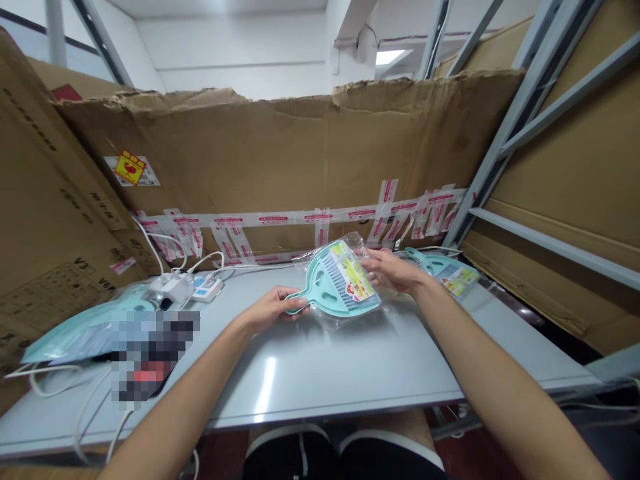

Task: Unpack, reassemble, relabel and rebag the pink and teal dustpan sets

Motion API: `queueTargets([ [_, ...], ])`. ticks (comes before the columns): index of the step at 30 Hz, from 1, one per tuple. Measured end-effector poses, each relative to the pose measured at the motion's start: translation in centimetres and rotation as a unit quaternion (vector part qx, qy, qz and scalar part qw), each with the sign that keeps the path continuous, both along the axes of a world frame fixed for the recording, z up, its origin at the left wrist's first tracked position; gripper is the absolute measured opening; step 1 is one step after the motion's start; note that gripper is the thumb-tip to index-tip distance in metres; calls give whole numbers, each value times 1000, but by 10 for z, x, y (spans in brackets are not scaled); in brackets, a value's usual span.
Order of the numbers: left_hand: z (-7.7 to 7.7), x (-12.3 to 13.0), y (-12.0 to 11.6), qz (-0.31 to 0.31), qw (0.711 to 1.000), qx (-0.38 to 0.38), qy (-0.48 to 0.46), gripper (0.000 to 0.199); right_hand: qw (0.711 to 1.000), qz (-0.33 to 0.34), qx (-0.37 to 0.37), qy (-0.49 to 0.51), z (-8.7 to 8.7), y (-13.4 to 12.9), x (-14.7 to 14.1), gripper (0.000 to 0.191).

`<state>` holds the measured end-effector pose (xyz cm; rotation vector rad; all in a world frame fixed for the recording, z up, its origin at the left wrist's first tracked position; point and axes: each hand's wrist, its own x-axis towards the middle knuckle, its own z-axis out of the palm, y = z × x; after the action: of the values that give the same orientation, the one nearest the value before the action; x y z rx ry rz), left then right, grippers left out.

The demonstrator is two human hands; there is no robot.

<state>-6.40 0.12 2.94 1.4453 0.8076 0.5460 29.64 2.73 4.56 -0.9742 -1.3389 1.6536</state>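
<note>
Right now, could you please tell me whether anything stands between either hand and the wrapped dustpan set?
Nothing visible apart from its clear wrapper: the left hand holds the dustpan set at its handle end, and the right hand is at the label side.

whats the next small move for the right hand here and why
I'd probably settle the right hand on the wide end of the bagged dustpan to steady it: the left hand grips only the handle, and the right hand is at that end.
</note>
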Motion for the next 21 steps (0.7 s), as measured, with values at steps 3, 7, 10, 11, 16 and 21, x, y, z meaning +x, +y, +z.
queueTargets([
  [3,-2,0,3,28,999,-12,-21,48,999,-21,-3,-24,-3,1,-4,65],
  [7,-6,1,9,105,990,-37,-89,47,999,-44,-20,16,-3,2,-10,56],
  [10,-9,5,13,156,970,-69,-175,47,995,-66,-19,69,-5,4,-16,52],
  [11,-11,7,13,164,964,-78,-195,47,993,-75,-20,88,-7,5,-19,51],
  [16,-20,18,10,95,973,-96,-186,49,978,-131,-12,162,-26,12,-37,47],
  [21,-27,29,-1,-14,979,-106,-171,56,956,-189,-24,225,-40,7,-64,41],
])
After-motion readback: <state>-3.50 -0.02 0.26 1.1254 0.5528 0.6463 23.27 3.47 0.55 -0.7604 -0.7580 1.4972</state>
